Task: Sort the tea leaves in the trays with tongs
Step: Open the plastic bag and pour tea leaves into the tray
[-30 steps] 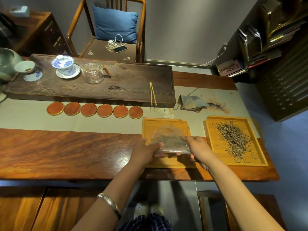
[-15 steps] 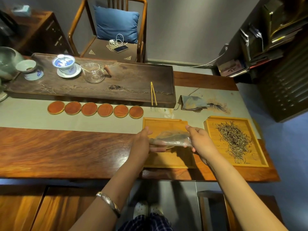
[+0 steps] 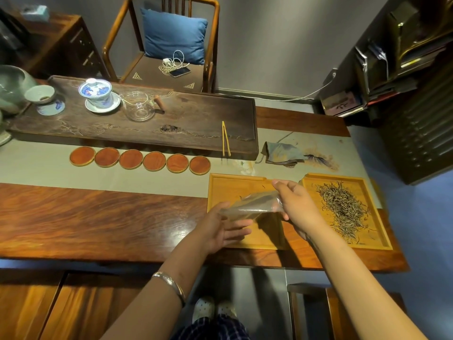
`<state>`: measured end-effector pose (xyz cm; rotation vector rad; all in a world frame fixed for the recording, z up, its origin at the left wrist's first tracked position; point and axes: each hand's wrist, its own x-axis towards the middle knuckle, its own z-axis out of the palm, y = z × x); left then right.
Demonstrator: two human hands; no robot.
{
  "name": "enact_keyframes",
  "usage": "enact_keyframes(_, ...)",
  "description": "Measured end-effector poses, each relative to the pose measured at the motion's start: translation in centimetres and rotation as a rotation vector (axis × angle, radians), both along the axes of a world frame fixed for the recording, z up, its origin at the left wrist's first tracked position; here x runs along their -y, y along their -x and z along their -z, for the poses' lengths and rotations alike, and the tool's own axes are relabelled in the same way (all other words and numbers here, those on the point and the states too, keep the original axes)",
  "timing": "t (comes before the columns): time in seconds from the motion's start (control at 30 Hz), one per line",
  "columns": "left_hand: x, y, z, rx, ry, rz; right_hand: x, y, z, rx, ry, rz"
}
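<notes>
Right hand point(image 3: 295, 204) pinching the clear bag point(image 3: 252, 204) over the near-empty left tray point(image 3: 235, 190); left hand point(image 3: 220, 229) open beneath it. Tea leaves point(image 3: 343, 207) heaped in the right tray point(image 3: 377, 227). Tongs point(image 3: 225, 138) far off on the dark board point(image 3: 196, 123), long axis near-to-far, slightly nearer the right hand.

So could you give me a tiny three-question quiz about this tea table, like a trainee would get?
1. True or false: the tongs are in the right hand.
2. Which tray holds the pile of tea leaves? A) the left tray B) the right tray
3. Fill in: the row of round coasters has ___ of them.

Key: 1. False, they lie on the dark tea board; the right hand pinches a clear plastic bag, with the left hand open under its other end. 2. B. 3. Six.
</notes>
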<state>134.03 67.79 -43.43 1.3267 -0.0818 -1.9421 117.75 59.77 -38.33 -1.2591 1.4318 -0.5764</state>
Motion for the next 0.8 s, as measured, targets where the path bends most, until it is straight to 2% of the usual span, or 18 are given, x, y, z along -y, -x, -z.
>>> enact_keyframes(0.13,0.6,-0.2,-0.3,0.022,0.06,-0.115,0.3,0.1,-1.1,0.037,-0.006,0.037)
enact_keyframes(0.27,1.2,-1.0,-0.5,0.099,0.143,-0.124,0.9,-0.1,-2.2,0.136,-0.096,0.093)
enact_keyframes(0.4,1.4,-1.4,-1.5,0.127,0.177,-0.175,1.1,-0.3,-3.1,0.141,-0.119,0.047)
enact_keyframes(0.53,1.6,-1.6,-2.6,0.261,0.205,-0.153,1.0,-0.4,-3.6,0.15,-0.151,0.028)
enact_keyframes(0.8,2.1,-2.4,-4.6,0.362,0.249,-0.094,1.0,0.9,-4.9,0.162,-0.155,-0.023)
